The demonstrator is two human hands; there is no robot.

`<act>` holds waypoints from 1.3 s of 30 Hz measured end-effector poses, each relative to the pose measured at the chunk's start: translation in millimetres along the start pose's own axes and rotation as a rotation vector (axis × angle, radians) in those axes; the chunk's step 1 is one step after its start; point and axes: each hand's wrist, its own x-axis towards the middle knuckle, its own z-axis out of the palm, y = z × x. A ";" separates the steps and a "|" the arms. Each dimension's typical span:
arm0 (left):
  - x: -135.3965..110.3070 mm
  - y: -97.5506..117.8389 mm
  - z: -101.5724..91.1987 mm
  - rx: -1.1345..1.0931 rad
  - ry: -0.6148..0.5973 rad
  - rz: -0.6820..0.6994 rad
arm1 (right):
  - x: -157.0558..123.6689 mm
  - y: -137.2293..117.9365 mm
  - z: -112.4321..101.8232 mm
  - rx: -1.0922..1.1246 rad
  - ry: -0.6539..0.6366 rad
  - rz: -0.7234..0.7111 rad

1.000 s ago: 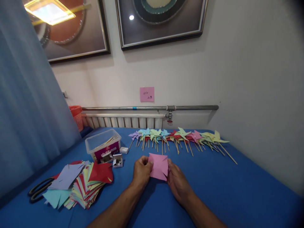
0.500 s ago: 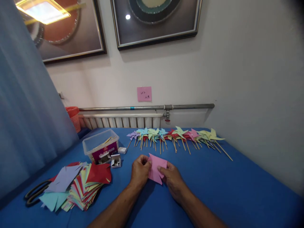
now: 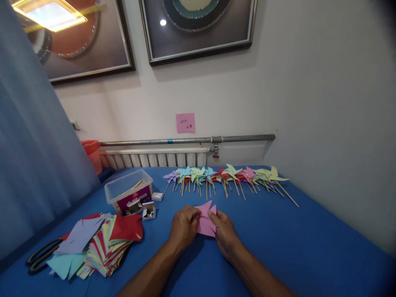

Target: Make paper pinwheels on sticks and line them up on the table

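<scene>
Between my hands is a pink paper square [image 3: 206,225] with slits cut in from its corners, held just above the blue tabletop. My left hand [image 3: 185,225] pinches its left side, the fingers curled and partly hidden. At the right side, my right hand [image 3: 225,231] grips the sheet with the thumb on top and the fingers behind. Beyond my hands lies a row of paper pinwheels [image 3: 198,173] on thin sticks. To the left rests a fanned stack of slit paper squares [image 3: 107,249], with red, lilac and light-blue sheets [image 3: 66,264] around it.
A clear plastic box [image 3: 128,192] with sticks stands at the back left. Before it are an open small box of metal pins [image 3: 149,211] and a small white box [image 3: 157,196]. Scissors handles [image 3: 41,255] stick out at far left. A wall [image 3: 334,144] borders the right.
The pink paper has been turned between my hands, so its slits and corners point differently. My left hand has shifted its grip. The view has swung slightly to the right.
</scene>
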 end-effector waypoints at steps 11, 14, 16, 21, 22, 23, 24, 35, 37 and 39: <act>-2.8 9.6 -3.4 0.121 -0.066 0.079 | 3.6 1.2 -5.0 -0.188 0.053 -0.075; 1.3 13.5 -4.6 -0.089 -0.040 -0.122 | 8.8 -2.2 -12.4 -0.359 0.113 -0.174; 5.6 13.5 -4.8 -0.247 -0.010 -0.310 | 8.9 -6.0 -14.6 -0.441 0.116 -0.220; 13.2 5.3 -2.0 -0.623 -0.069 -0.597 | 2.7 -8.1 -10.1 -0.495 0.012 -0.284; 13.6 3.3 -1.0 -0.659 -0.072 -0.617 | 2.1 -6.9 -9.0 -0.504 0.000 -0.287; 13.7 1.5 0.1 -0.678 -0.065 -0.632 | 2.1 -5.4 -8.2 -0.509 -0.010 -0.287; 13.7 0.0 1.1 -0.682 -0.051 -0.646 | 2.4 -3.8 -7.9 -0.507 -0.019 -0.282; 15.8 -6.0 4.7 -0.700 0.024 -0.714 | 7.9 6.5 -11.0 -0.273 -0.072 -0.150; 15.4 -5.8 4.5 -0.698 0.021 -0.712 | 8.0 6.9 -10.4 -0.277 -0.062 -0.156; 14.6 -5.6 4.6 -0.696 0.020 -0.708 | 7.4 6.2 -9.7 -0.283 -0.059 -0.162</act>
